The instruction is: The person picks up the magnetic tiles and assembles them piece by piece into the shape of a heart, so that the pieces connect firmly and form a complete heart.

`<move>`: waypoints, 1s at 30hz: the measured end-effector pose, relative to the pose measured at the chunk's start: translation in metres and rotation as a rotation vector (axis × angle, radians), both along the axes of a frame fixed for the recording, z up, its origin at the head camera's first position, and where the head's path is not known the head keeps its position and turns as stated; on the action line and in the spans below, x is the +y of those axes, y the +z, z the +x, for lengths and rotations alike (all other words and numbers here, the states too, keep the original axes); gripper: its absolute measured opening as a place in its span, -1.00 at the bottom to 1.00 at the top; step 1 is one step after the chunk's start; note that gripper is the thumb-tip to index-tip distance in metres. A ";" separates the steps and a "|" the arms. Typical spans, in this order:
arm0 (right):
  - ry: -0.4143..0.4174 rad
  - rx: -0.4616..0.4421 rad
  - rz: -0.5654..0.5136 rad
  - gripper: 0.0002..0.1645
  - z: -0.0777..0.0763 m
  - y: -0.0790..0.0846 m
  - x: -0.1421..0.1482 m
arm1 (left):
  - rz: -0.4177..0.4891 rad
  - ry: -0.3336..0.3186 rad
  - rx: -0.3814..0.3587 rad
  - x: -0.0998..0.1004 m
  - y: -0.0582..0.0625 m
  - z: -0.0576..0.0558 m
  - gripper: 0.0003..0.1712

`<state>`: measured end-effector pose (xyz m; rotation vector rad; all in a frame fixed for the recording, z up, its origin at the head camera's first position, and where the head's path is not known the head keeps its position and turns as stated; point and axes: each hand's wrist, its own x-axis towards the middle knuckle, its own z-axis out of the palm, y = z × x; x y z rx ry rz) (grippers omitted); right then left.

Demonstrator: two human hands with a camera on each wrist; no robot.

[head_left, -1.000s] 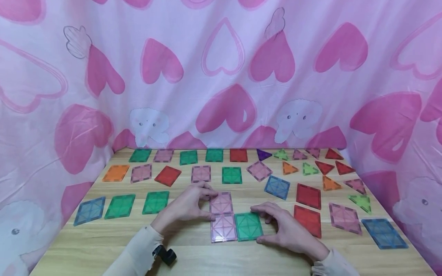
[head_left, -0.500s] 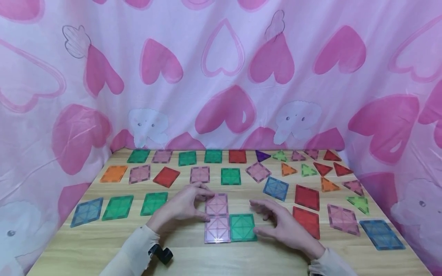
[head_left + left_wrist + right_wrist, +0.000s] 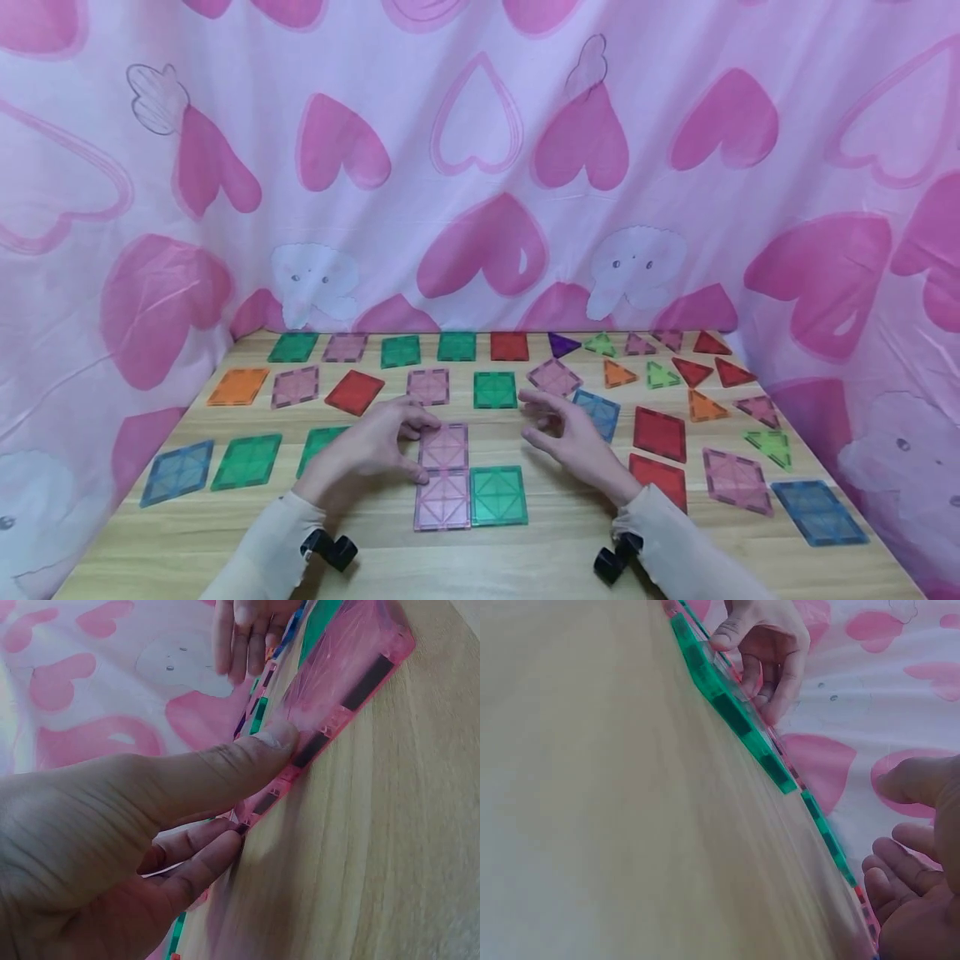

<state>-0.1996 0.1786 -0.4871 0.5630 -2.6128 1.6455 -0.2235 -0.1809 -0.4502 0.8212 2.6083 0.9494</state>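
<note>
Three square magnetic tiles lie flat in an L at the middle front in the head view: a far pink tile, a near pink tile and a green tile right of the near one. My left hand touches the left edge of the pink pair, thumb near their seam and fingertips at the far tile's outer corner. The left wrist view shows that thumb against a pink tile edge. Holding nothing, my right hand hovers right of the L, fingers loosely bent, fingertips near a green square tile farther back.
Loose square tiles, such as a red tile and a blue tile, lie spread across the wooden table. Several triangles, including an orange triangle, are at the back right. A pink heart-patterned curtain hangs around the table.
The three-tile L has slid a little left, with the left hand beside it. My right hand has left the green tile's edge and moved toward the back. The head view has shifted slightly.
</note>
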 end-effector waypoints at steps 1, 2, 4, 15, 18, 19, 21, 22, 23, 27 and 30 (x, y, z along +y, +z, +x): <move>0.004 -0.001 0.015 -0.22 -0.002 -0.001 -0.002 | 0.001 -0.001 -0.001 -0.001 0.000 0.000 -0.14; 0.012 -0.003 0.031 -0.20 -0.004 -0.001 -0.004 | 0.002 -0.002 -0.003 -0.001 0.000 -0.001 -0.14; 0.032 -0.008 0.067 -0.18 -0.007 -0.003 -0.007 | 0.006 -0.003 -0.008 -0.001 0.000 -0.001 -0.14; 0.034 0.058 0.207 -0.41 -0.008 -0.008 -0.008 | 0.002 0.007 -0.015 0.000 -0.001 0.000 -0.14; 0.025 0.074 0.231 -0.51 -0.007 -0.008 -0.009 | 0.001 0.008 -0.018 0.000 0.000 0.000 -0.15; 0.024 0.082 0.242 -0.54 -0.006 -0.009 -0.009 | -0.001 0.008 -0.019 0.001 0.000 0.000 -0.15; 0.021 0.097 0.261 -0.58 -0.006 -0.009 -0.009 | -0.003 0.008 -0.018 0.001 0.000 0.000 -0.15; 0.019 0.104 0.271 -0.60 -0.005 -0.009 -0.009 | -0.004 0.007 -0.016 0.001 0.000 0.000 -0.15; 0.019 0.114 0.274 -0.61 -0.005 -0.009 -0.010 | -0.006 0.006 -0.013 0.000 0.000 0.000 -0.15; 0.024 0.162 0.274 -0.65 -0.004 -0.009 -0.010 | -0.006 0.002 -0.004 0.000 0.000 0.001 -0.15; 0.037 0.188 0.266 -0.68 -0.005 -0.009 -0.009 | -0.009 0.004 0.002 0.000 0.000 0.002 -0.15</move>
